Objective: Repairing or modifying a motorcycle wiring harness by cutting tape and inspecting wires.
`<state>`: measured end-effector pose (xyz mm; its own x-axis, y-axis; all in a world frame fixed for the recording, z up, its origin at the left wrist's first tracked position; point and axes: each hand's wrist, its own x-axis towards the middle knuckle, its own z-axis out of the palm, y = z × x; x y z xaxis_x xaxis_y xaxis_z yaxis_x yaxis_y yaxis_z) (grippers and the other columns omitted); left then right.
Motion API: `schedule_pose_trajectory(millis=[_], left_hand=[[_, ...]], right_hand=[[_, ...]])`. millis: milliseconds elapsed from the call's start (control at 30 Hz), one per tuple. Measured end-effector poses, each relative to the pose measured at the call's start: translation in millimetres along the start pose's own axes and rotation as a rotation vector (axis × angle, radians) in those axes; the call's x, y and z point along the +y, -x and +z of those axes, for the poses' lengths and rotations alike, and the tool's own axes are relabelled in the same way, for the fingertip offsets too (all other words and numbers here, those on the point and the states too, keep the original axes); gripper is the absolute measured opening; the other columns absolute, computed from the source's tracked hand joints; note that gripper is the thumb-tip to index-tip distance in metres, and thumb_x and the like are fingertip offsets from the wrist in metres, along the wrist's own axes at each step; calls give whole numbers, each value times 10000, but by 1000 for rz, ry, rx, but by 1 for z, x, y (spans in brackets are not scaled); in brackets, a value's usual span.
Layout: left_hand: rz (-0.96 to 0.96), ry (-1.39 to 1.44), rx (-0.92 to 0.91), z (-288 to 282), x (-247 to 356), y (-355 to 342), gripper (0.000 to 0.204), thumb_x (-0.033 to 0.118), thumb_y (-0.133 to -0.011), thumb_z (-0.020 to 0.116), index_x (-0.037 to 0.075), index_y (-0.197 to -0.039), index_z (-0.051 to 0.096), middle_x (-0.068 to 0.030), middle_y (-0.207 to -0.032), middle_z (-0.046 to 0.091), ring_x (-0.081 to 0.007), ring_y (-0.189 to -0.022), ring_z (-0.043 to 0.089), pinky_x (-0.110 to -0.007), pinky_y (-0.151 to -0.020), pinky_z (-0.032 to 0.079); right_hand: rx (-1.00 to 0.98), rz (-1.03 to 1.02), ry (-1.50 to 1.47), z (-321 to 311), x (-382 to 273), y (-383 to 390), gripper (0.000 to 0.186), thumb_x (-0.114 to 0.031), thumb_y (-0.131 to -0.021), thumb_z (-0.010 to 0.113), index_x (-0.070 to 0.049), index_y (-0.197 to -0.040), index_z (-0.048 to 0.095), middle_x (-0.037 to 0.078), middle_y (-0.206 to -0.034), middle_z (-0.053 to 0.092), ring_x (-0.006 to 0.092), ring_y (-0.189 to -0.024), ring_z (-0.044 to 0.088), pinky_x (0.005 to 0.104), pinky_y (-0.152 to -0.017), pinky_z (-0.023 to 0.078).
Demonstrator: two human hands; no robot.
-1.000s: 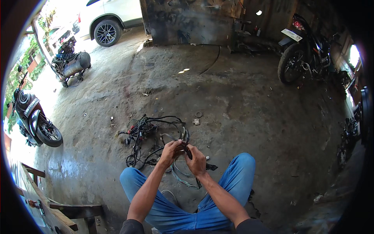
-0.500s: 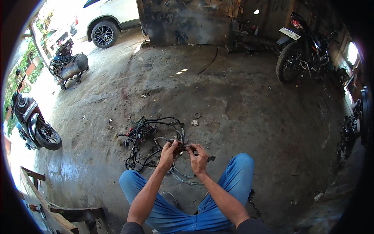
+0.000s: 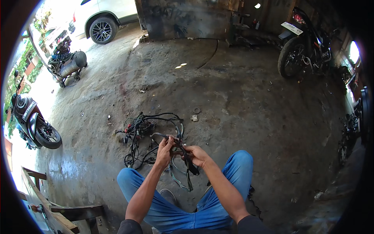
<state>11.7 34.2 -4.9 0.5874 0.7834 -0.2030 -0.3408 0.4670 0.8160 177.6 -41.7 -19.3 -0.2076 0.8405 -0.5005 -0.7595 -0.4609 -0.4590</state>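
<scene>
While left hand (image 3: 164, 152) pinches and right hand (image 3: 198, 155) curls nearly closed round the near part of the black wiring harness (image 3: 139, 125), mostly lying left and far on floor (image 3: 249, 113), step looks like wire handling, next move probably needing steady left pinch

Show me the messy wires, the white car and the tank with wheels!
Messy wires (image 3: 137, 127): head view, on their dark tangled part.
White car (image 3: 116, 8): head view, on its side.
Tank (image 3: 71, 67): head view, on its rounded side.
</scene>
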Motion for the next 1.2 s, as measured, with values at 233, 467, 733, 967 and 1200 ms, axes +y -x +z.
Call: schedule_pose_trajectory(millis=[233,467,733,967,1200], left_hand=[[249,-79,-74,3,-1,5,218,299,-1072,541,84,-1093,567,-53,-1035,662,-220,-995,692,-380,-843,575],[285,-186,119,4,-2,5,225,269,-1065,576,52,-1117,606,-41,-1017,698,-102,-851,656,-284,-750,548],[287,-206,109,-3,-4,-1,224,261,-1064,580,45,-1110,614,-23,-962,692,-74,-740,596,-261,-669,505],[269,-300,104,-2,-6,0,261,269,-1063,583,37,-1179,610,-59,-1074,690,-113,-912,638,-299,-818,526],[19,-322,-172,9,16,7,397,198,-1018,655,-11,-1343,567,-83,-1271,656,-161,-1171,603,-342,-1033,471]], right_hand=[[-138,102,-53,-21,9,-9,210,-184,-1057,546,-4,-1155,593,105,-991,661,164,-786,643,285,-625,543],[195,-421,432,14,5,14,233,-151,-1009,640,-2,-1172,565,95,-1088,632,172,-828,687,297,-660,550],[377,-1091,1376,45,26,33,452,-90,-844,768,-91,-1251,573,137,-1140,562,339,-953,676,435,-756,560],[477,-1197,1263,35,32,14,405,-23,-845,749,-78,-1213,588,119,-1041,605,301,-843,684,393,-723,546],[435,-1163,1034,37,19,24,320,37,-845,649,17,-1154,569,115,-1103,550,213,-898,650,323,-774,531]])
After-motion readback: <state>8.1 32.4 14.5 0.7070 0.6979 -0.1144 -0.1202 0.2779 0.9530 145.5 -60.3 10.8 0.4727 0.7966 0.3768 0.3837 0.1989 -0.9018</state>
